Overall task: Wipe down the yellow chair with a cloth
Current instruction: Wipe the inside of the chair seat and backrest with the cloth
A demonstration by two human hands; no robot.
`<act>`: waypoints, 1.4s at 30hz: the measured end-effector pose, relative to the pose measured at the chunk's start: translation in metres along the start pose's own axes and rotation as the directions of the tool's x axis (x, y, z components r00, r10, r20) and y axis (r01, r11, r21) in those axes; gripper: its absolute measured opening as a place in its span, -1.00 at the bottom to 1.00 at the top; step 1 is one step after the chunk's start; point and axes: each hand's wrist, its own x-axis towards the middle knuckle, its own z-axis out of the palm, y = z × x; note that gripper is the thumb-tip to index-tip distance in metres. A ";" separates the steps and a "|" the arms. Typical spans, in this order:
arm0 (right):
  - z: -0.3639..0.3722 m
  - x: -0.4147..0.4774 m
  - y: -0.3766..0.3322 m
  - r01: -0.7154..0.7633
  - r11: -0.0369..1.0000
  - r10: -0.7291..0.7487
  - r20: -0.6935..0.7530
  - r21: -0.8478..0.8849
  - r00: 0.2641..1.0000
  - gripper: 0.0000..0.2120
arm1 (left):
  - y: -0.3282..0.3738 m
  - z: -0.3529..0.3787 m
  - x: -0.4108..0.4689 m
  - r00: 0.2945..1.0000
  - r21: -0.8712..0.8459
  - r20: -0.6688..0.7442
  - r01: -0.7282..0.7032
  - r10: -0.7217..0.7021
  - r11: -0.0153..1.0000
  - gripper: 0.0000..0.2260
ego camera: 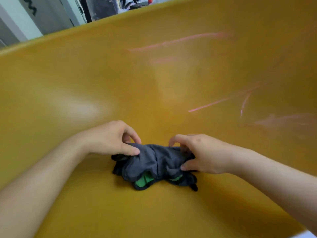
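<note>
No legible text, label, brand or number anywhere in view. Black wavy mark on the pale panel [31, 9], upper left: cropped, blurred, unreadable.

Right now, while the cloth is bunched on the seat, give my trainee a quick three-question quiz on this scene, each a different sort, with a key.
1. True or false: the left hand and the right hand both pinch the cloth.
2. Multiple choice: where do the pink streaks lie on the yellow chair?
A) above and to the right of the cloth
B) only to the left of the cloth
C) on the cloth itself
3. Fill in: the patch showing at the cloth's lower edge is coloured ____.

Key: 1 true; 2 A; 3 green.
</note>
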 end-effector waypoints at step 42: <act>-0.123 -0.046 0.032 0.222 0.409 -0.002 -0.242 0.885 0.970 -0.58 | -0.027 -0.061 -0.029 0.852 -0.804 -0.510 -0.424 -0.117 0.417 -0.86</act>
